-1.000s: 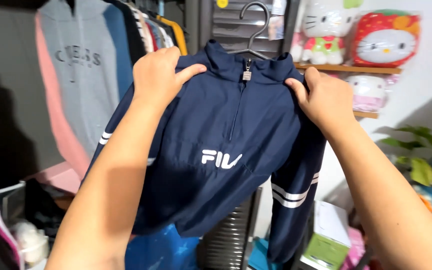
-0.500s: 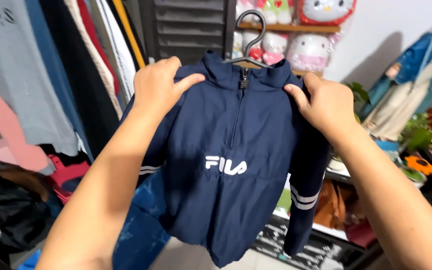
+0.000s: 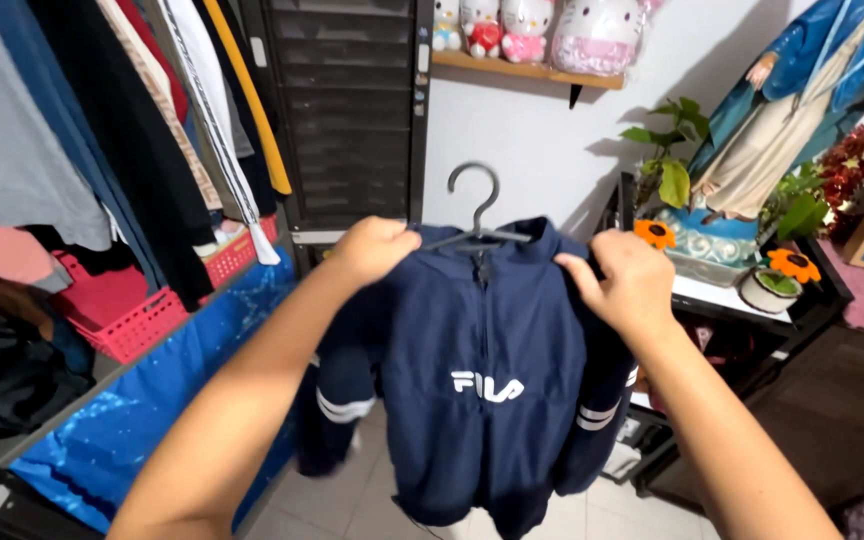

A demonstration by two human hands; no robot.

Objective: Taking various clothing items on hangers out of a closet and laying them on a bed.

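I hold a navy blue zip-neck jacket (image 3: 492, 350) with white sleeve stripes and white chest lettering out in front of me. It hangs on a grey hanger (image 3: 474, 215) whose hook sticks up above the collar. My left hand (image 3: 377, 248) grips the jacket's left shoulder beside the collar. Gripping the other shoulder is my right hand (image 3: 627, 280). The jacket hangs free above the tiled floor, sleeves dangling.
Hanging clothes (image 3: 102, 130) fill the upper left above a red basket (image 3: 142, 320) and a blue covered ledge (image 3: 142, 410). A dark louvred panel (image 3: 352, 110) stands behind. On the right are a shelf of plush toys (image 3: 542, 25), a robed statue (image 3: 792, 110), plants and a dark cabinet (image 3: 832, 420).
The jacket and both hands have dropped lower and further from me. My view has swung right and down, showing the statue, the floor and the blue ledge.
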